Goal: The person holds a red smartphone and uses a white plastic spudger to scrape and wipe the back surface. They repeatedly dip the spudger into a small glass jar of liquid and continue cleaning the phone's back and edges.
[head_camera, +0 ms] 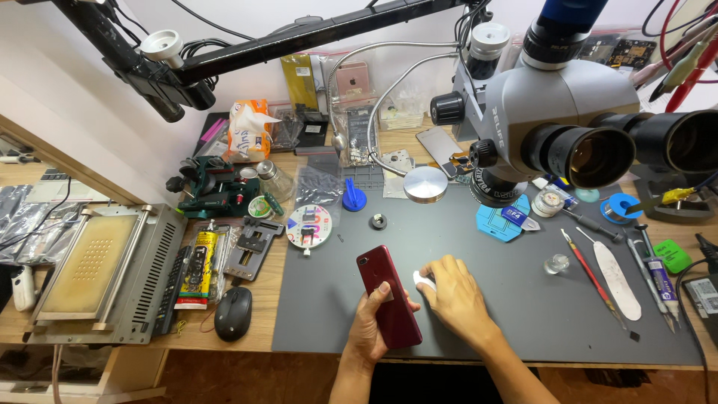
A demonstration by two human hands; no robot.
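Two hands meet over the near middle of the grey work mat (523, 299). The left hand (372, 329) has its grip closed around a dark red phone (387, 295), back side up and tilted, thumb across its face so that the upper edge is offered toward the other hand. The right hand (454, 295) has its fingers pinched together on a small white piece (423, 280) — possibly a wipe or pad, too small to tell — pressed just beside the phone's right edge. Phone and hands sit low over the mat, near the desk's (247, 329) front edge, well short of the microscope (557, 112) (its eyepieces jut out at upper right). Tools lie within the right hand's reach: a red-handled tool (591, 275), a white spudger-like blade (617, 278), and a small tube (660, 278). To the left, off the mat, rest a black mouse (233, 313) and a metal heating plate (101, 269) — apart from the handling zone.
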